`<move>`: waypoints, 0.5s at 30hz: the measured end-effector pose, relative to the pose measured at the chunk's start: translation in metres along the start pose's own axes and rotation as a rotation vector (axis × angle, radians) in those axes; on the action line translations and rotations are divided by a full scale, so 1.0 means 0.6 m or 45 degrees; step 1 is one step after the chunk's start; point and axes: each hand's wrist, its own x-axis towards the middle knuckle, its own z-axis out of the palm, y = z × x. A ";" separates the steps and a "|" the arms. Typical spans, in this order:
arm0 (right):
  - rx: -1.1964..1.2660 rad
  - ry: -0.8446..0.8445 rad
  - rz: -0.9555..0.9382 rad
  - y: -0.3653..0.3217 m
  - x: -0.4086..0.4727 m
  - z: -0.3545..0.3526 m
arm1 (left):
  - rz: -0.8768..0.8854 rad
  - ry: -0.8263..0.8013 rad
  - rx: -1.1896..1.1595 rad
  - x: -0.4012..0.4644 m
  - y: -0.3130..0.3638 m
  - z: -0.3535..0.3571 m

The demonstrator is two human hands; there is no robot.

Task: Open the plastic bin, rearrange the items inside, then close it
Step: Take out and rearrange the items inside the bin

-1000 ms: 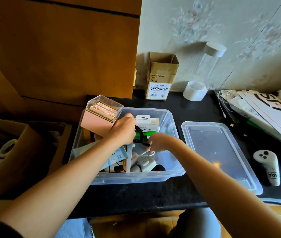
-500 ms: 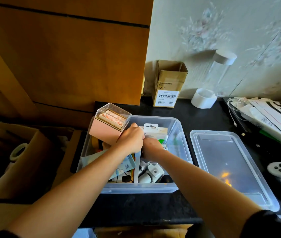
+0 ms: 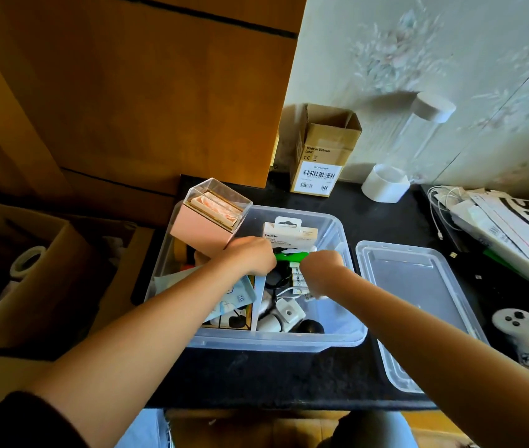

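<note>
Head view: the plastic bin (image 3: 347, 334) sits open on the dark worktop (image 3: 272, 376), with both hands reaching down into its right-hand compartment. Half a second ago the two hands were pressed close together over the packaged items; now they have drawn apart, so a strip of green packaging (image 3: 289, 256) shows between them. The left hand (image 3: 250, 255) is curled with its knuckles up, and its grip seems closed on something beneath it, perhaps the dark coiled cable (image 3: 277, 276) just below, though what exactly it holds is hidden. The right hand (image 3: 323, 261) is likewise curled; I cannot tell what it grasps. Behind both grips a white Belkin card pack (image 3: 289, 232) stands upright against the far wall. Nearer the person than the grips lie white chargers (image 3: 284, 315). To the left of the left grip a pink box (image 3: 206, 226) with a clear top leans on the bin's rim. Right of the bin, the lid (image 3: 418, 302) lies flat on the worktop, well off the bin. By my reading the rearranging is mid-way: items are being separated, and closing is not yet due.
</note>
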 end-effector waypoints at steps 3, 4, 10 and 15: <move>-0.057 -0.026 -0.034 -0.015 0.005 0.017 | -0.016 0.029 -0.086 -0.002 -0.002 0.001; -0.059 -0.009 -0.029 -0.018 0.005 0.023 | -0.024 0.037 -0.113 -0.004 -0.002 0.000; 0.087 0.037 0.084 -0.032 0.012 0.044 | -0.027 0.075 -0.213 -0.008 -0.002 0.000; 0.314 0.071 0.182 -0.033 0.015 0.038 | 0.013 0.147 -0.155 -0.002 -0.008 0.008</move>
